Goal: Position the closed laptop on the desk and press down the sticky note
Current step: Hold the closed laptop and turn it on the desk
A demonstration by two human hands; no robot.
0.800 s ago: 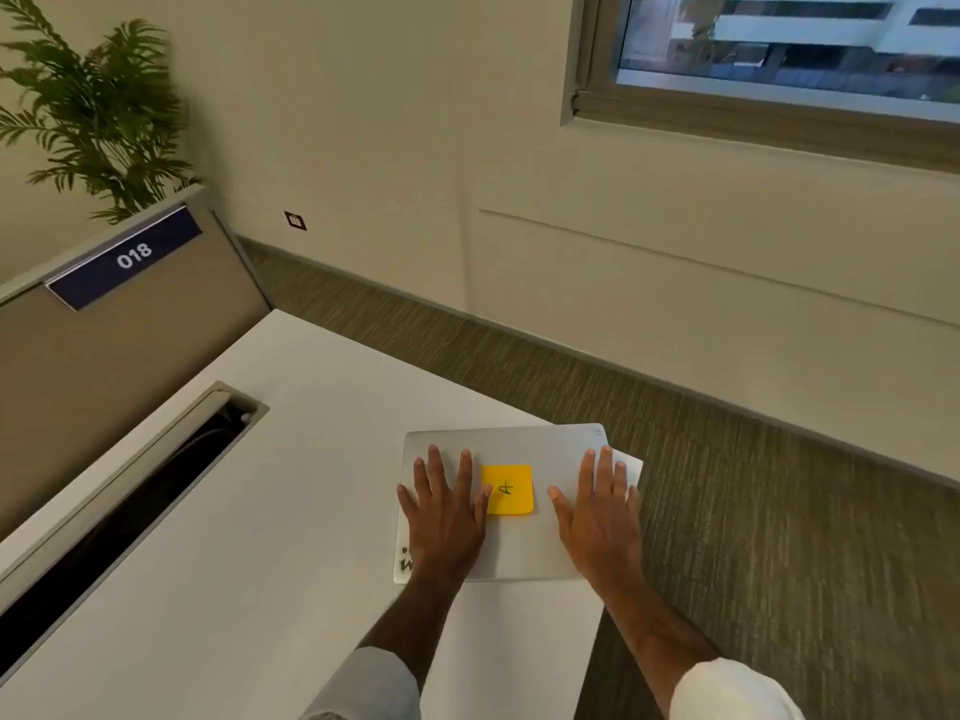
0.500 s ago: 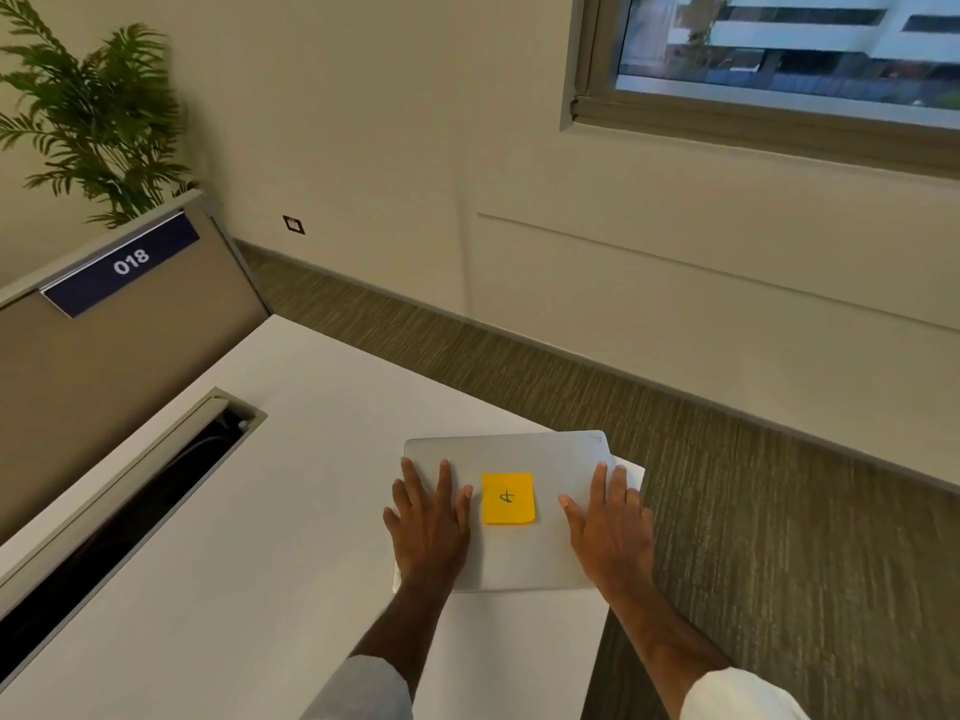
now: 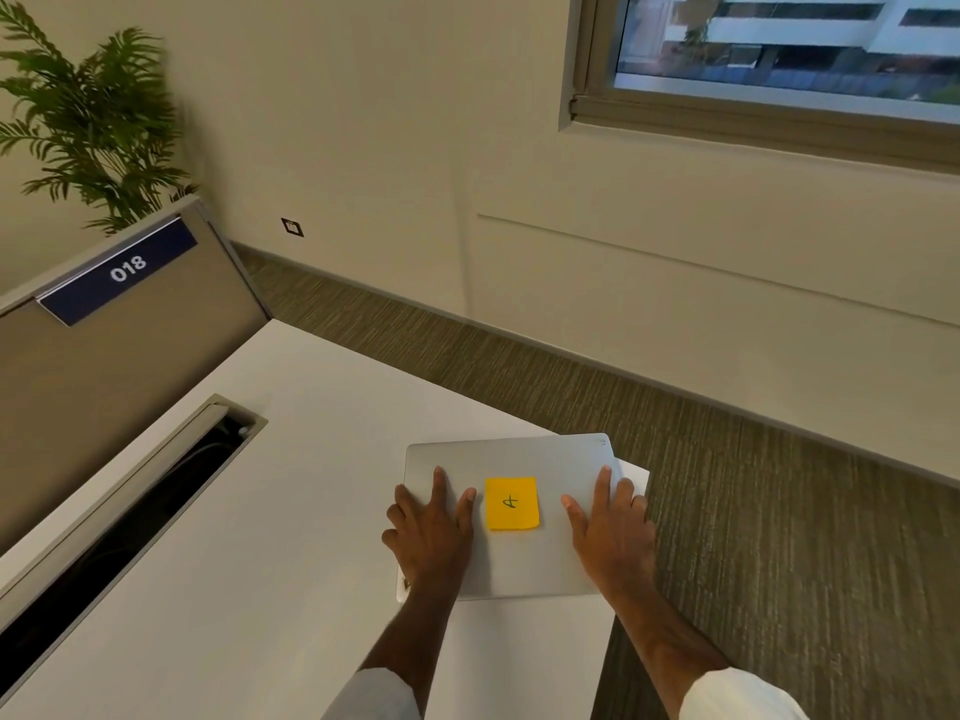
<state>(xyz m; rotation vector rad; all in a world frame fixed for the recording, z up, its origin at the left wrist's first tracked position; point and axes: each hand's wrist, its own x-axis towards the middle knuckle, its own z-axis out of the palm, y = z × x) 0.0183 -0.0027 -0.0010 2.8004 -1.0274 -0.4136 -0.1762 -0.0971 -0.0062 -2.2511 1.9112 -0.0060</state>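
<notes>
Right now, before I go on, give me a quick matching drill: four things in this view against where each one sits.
Things:
1. note
2. left hand
3. right hand
4. laptop

Places:
A. flat on the laptop lid's right side
B. closed, lying near the desk's right corner
C. stuck mid-lid, between the hands
D. flat over the lid's left edge

Pairs: 1-C, 2-D, 3-A, 4-B
</notes>
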